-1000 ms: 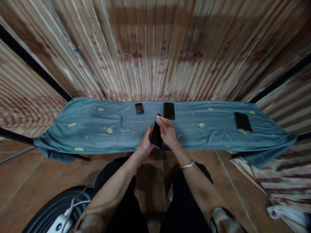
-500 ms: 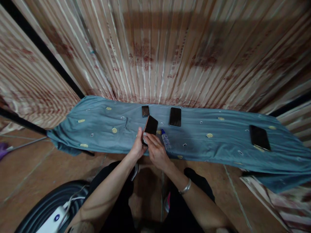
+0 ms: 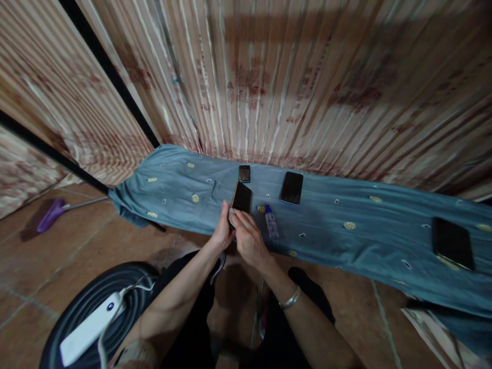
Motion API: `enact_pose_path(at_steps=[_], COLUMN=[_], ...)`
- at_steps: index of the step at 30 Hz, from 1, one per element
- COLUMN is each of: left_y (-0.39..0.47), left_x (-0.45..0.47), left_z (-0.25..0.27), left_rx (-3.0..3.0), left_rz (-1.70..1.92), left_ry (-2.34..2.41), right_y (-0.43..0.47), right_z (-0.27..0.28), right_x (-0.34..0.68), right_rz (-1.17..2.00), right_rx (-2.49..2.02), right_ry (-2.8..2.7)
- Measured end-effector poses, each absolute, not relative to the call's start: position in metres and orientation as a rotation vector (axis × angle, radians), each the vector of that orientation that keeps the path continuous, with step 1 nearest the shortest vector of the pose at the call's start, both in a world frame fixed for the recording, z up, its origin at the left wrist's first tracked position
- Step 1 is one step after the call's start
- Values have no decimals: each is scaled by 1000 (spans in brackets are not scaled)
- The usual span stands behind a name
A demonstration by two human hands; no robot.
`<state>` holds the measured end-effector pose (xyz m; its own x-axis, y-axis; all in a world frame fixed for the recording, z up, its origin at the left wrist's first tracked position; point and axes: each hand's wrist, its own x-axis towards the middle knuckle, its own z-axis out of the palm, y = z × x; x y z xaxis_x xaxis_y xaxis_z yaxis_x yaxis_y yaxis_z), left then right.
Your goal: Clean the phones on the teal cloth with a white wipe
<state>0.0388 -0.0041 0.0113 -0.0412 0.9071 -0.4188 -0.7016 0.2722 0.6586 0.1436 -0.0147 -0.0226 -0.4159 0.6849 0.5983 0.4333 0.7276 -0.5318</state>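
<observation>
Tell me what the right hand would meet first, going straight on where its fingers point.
Most likely the thumb of the left hand, beside the phone it holds. The right hand already seems to rest over that phone, so depth is hard to judge.

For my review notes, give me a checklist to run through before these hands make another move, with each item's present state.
1. Phone in the left hand: ok, gripped near its lower end.
2. Right hand at the phone: ok, fingers over its near end.
3. White material by the right fingertips identifiable: cannot tell, only a bit shows.
4. Blue-capped bottle apart from both hands: ok, on the blue cover.
5. Bottle's cap tight: cannot tell.
6. Phone apart from the smallest device: cannot tell, they nearly meet in view.
</observation>
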Motion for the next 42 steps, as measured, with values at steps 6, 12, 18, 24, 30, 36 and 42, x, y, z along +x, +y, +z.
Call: enact_pose_path(at_steps=[6, 12, 18, 24, 30, 36, 42], left_y=[-10, -12, -7, 4, 9, 13, 19], left_x=[64, 84, 82, 63, 38, 19, 3], left_z=[17, 17, 16, 14, 20, 22, 14], left_rx=[304, 337, 337, 314, 298, 253, 182], left_rz=[1320, 1216, 1231, 1323, 1276, 1331, 1329], left_ry=[934, 792, 746, 793, 787, 824, 826], right_y=[8, 35, 33, 4, -20, -22, -16], right_z=[-28, -28, -24, -18, -11, -7, -8], right_x=[160, 186, 184, 160, 140, 124, 113], right_rz=[370, 324, 305, 306, 299, 269, 238], right_rx=[-1013, -1169, -1193, -1077, -941, -895, -898], right_ry=[-1994, -1854, -1843, -1999, -2094, -2140, -2113])
